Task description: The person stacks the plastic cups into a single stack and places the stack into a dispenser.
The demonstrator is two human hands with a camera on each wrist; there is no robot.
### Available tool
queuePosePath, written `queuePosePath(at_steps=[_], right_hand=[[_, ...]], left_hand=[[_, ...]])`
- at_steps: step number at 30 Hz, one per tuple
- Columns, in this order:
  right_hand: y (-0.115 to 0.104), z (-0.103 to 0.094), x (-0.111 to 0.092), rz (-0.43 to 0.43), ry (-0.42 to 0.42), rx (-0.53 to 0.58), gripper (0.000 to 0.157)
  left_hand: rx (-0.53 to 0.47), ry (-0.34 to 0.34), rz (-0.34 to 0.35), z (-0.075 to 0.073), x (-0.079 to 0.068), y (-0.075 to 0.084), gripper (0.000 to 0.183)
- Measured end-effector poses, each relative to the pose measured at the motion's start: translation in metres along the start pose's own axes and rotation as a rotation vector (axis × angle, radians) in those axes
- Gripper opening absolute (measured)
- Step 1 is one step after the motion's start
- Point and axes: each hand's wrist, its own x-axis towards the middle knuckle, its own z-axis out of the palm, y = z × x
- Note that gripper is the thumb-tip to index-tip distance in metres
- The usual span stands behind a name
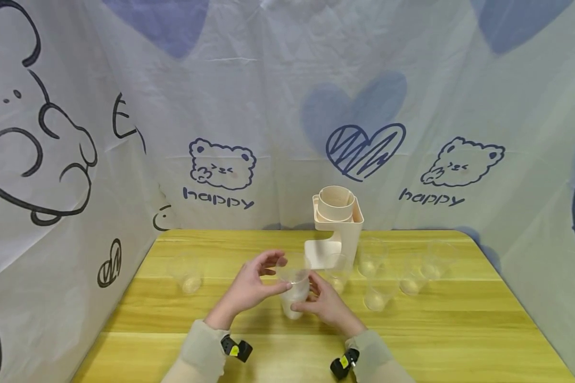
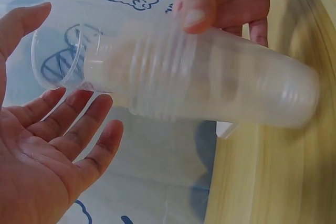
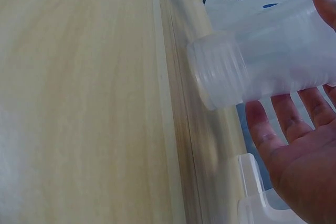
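Observation:
A nested stack of clear plastic cups (image 1: 293,307) stands between the two hands over the table. My right hand (image 1: 328,304) grips the stack low down, thumb on the near side and fingers behind; the right wrist view shows its fingers along the cup wall (image 3: 286,61). The topmost clear cup (image 2: 56,59) sticks up well above the other rims (image 2: 157,77). Around its mouth is my left hand (image 1: 251,290), thumb and fingers spread wide and fairly straight, fingertips right at the rim.
Behind the stack stands a beige stand (image 1: 348,239) with a round sleeve (image 1: 335,206) on top. Several single clear cups (image 1: 375,300) are spread to the right, and one clear cup (image 1: 190,282) is at the left. A printed cloth (image 1: 287,106) hangs behind the wooden table (image 1: 460,319).

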Motion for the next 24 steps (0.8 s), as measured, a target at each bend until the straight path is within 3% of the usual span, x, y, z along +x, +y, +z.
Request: queuePosePath(at_steps=[16,24], right_hand=[[0.002,-0.001,0.0,-0.025,-0.001,0.024,0.077],[0.001,-0.001,0.0,-0.01,0.007,0.0,0.08]], left_hand=[[0.066,-0.015,-0.015,0.005,-0.004,-0.016,0.061],[0.014,-0.023,-0.048,0.005,-0.012,0.015,0.056]])
